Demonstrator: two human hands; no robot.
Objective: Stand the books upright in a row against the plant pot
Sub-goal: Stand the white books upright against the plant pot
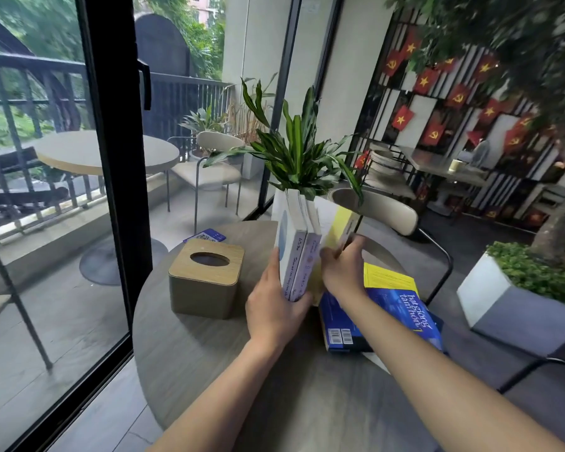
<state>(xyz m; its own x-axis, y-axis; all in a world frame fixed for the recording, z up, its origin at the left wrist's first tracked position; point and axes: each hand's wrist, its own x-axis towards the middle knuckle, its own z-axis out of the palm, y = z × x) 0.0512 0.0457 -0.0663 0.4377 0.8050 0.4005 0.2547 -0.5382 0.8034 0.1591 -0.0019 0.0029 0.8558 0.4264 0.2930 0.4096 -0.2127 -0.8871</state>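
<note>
Two white-spined books [299,252] stand upright on the round grey table [193,347], their far ends against the white plant pot [276,203] with its green leaves. My left hand [274,308] clasps their near spines from the left and below. A yellow-covered book [340,226] leans tilted on the right side of the two standing books, with my right hand [341,269] gripping its near edge. A stack of blue books [385,314] lies flat on the table to the right, under my right forearm.
A wooden tissue box [206,278] sits left of the books. A small blue card [206,236] lies behind it. A grey chair [388,210] stands beyond the table, a white planter [509,305] to the right, a glass door [115,158] to the left.
</note>
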